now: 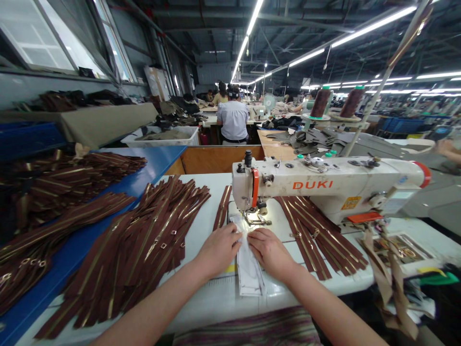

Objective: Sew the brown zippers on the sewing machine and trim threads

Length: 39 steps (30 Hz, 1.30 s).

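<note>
A long white strip (250, 269), which may be paper or cloth, lies lengthwise under the needle area of a white sewing machine (324, 180). My left hand (220, 244) holds its left edge, fingers curled and pressed down just in front of the presser foot (250, 218). On the opposite edge, my right hand (269, 247) grips the strip with bent fingers. What lies under the fingertips is hidden. A single brown zipper (222, 206) sits left of the needle, partly behind the machine head. More brown zippers with gold teeth (320, 235) fan out beneath the machine arm.
A big heap of brown zippers (140, 250) covers the table's left side. Further bundles (72, 182) rest on a blue surface (158, 158). At right are a parts tray (406, 247) and hanging tan strips (392, 283). Thread cones (320, 103) stand behind; a person (233, 120) sits ahead.
</note>
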Available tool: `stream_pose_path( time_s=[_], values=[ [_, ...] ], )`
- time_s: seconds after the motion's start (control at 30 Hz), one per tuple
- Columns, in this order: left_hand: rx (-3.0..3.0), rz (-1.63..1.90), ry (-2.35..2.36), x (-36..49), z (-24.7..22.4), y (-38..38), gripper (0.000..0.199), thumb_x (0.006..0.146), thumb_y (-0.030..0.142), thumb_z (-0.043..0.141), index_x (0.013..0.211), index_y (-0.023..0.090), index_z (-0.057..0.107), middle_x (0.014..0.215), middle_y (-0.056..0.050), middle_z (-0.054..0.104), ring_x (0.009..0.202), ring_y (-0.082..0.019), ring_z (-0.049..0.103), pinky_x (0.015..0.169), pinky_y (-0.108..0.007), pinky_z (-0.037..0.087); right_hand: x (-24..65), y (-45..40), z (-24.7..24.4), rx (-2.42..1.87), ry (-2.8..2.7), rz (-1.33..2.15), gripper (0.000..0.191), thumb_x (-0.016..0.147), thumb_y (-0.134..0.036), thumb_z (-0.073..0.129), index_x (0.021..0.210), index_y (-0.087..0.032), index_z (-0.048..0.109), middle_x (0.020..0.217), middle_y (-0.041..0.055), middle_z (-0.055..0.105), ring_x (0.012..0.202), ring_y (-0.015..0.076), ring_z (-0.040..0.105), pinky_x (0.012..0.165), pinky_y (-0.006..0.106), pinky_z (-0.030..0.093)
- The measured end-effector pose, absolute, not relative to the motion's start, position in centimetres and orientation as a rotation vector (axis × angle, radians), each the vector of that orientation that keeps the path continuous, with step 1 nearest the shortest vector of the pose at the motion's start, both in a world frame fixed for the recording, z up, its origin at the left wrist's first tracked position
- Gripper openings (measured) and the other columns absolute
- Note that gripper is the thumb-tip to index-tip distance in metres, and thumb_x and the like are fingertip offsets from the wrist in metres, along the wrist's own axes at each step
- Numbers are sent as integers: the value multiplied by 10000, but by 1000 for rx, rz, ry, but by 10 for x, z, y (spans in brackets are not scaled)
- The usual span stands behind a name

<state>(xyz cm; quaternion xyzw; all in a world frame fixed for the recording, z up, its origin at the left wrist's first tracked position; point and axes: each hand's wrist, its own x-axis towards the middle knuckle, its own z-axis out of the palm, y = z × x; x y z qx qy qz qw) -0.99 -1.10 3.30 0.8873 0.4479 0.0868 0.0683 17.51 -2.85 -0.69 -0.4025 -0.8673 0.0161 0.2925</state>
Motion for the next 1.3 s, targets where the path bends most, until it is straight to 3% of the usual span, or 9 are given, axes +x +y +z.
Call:
stream_pose_path(
  time_s=[0.4,0.67,1.3],
  values=[
    [2684,271,1415,-6,36,-7,289,915,195,409,924,165,697,1054,-102,644,953,-249,631,884,-398,477,175,-28,-6,-1072,-2288,58,164,890,-123,536,965,-141,681,1005,101,688,946,215,596,891,367,500],
    [2671,253,1464,-3,34,-7,299,901,306,474,1036,134,679,1195,-151,622,1104,-287,590,966,-422,448,175,-28,-6,-1077,-2282,55,189,911,-129,503,981,-131,679,998,105,689,952,218,592,889,369,503],
    [2647,311,1495,-3,23,-2,335,880,253,488,1153,102,611,1306,-182,561,1202,-295,533,1019,-431,417,175,-28,-8,-1096,-2279,59,213,914,-134,496,1027,-140,676,1016,108,689,975,214,595,921,382,495]
  ],
)
